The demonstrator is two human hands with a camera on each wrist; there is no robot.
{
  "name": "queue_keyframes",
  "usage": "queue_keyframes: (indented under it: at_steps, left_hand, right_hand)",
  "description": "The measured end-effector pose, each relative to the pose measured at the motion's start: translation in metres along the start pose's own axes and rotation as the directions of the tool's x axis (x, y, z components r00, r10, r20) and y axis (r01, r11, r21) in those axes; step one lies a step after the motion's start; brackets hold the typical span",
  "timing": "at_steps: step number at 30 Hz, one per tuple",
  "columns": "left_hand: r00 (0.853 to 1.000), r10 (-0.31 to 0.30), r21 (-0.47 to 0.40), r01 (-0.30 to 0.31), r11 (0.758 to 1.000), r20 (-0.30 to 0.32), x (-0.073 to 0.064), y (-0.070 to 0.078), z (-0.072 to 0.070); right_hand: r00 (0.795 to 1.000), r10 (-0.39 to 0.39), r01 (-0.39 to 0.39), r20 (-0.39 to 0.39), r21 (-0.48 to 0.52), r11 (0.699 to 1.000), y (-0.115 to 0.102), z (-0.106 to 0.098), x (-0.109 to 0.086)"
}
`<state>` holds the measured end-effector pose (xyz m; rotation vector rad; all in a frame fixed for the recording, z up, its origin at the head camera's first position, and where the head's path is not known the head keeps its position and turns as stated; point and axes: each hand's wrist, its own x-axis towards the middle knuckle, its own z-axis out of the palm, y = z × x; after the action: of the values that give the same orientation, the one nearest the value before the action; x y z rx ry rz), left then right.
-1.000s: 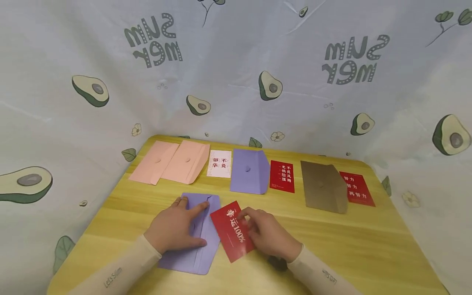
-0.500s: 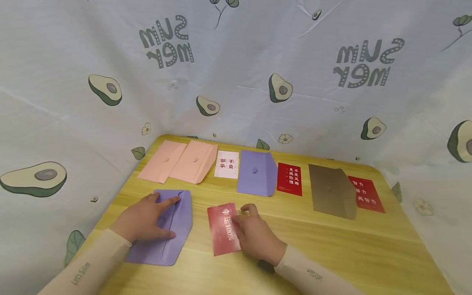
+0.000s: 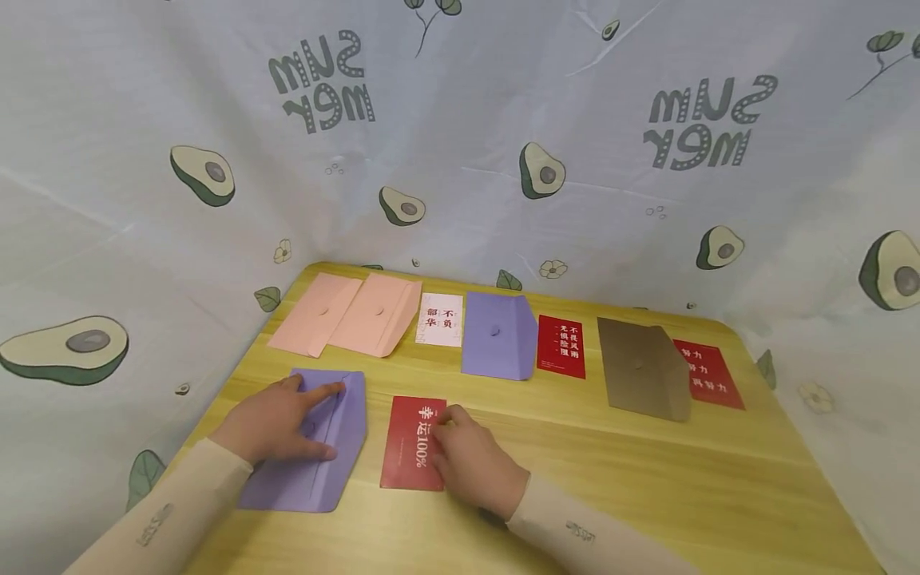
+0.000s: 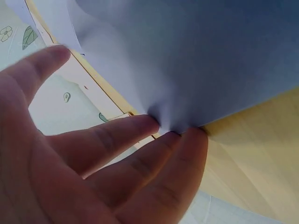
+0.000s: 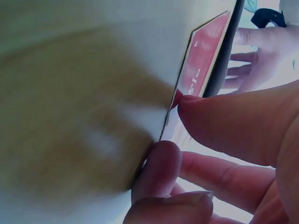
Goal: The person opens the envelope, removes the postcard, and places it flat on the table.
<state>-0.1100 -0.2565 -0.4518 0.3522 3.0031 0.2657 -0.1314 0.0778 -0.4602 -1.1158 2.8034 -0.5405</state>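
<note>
In the head view my left hand (image 3: 276, 425) rests with spread fingers on a purple envelope (image 3: 345, 451), its flap side up. The left wrist view has those fingertips (image 4: 194, 135) touching the envelope (image 4: 224, 60) near one edge. To the right, my right hand (image 3: 476, 463) holds a red card (image 3: 410, 447) with white characters by its right edge. In the right wrist view the thumb (image 5: 201, 116) lies on the card (image 5: 205, 56), while the other fingers curl by its edge. The card looks flat against the table.
Along the back of the wooden table (image 3: 561, 495) lie two pink envelopes (image 3: 316, 313), a white card (image 3: 440, 319), another purple envelope (image 3: 496, 339), a red card (image 3: 561, 347), a brown envelope (image 3: 636, 375) and one more red card (image 3: 715, 379). A patterned curtain (image 3: 460, 120) hangs behind.
The left hand and purple envelope have shifted left. The right hand has moved the red card leftward and turned it from slanted to nearly straight, beside the envelope.
</note>
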Motion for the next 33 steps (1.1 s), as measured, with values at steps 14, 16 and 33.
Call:
queue_keyframes:
  at_steps: [14,16,33]
  left_hand:
    - [0.998,0.034,0.014,-0.033,0.999,-0.061,0.011,0.005,-0.012]
    - [0.996,0.059,0.017,-0.058,0.998,-0.068,0.015,0.005,-0.015]
    - [0.970,0.132,-0.063,-0.147,0.987,-0.204,0.106,-0.053,-0.025]
  right_hand:
    - [0.996,0.063,-0.055,-0.064,0.122,0.991,0.018,-0.009,-0.016]
    - [0.995,0.071,-0.064,-0.063,0.114,0.991,0.020,-0.010,-0.019]
    - [0.993,0.089,-0.074,-0.073,0.186,0.980,0.031,-0.015,-0.041]
